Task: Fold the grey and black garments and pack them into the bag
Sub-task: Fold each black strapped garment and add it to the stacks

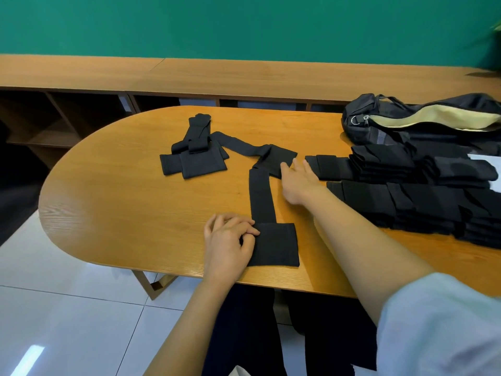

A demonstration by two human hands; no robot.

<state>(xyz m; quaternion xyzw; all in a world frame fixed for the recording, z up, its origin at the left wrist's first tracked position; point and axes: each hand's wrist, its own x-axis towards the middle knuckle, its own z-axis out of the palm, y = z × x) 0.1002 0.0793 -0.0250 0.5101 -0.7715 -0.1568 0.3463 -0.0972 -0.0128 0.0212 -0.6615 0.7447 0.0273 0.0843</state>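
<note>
A long black garment (261, 196) lies stretched on the wooden table (130, 207), with a wide cuff near the front edge and another wide part further back. My left hand (230, 240) pinches the near cuff's left edge. My right hand (296, 180) lies flat with straight fingers on the far wide part. Another black garment (193, 153) lies loosely bunched at the table's middle back. Several folded black garments (412, 191) are stacked on the right. A black bag (423, 119) with a pale lining lies open at the back right.
A long wooden bench with open shelves (189, 74) runs along the green wall behind the table. White tiled floor (54, 308) lies to the left and below the rounded table end. A white sheet (488, 161) shows at the right edge.
</note>
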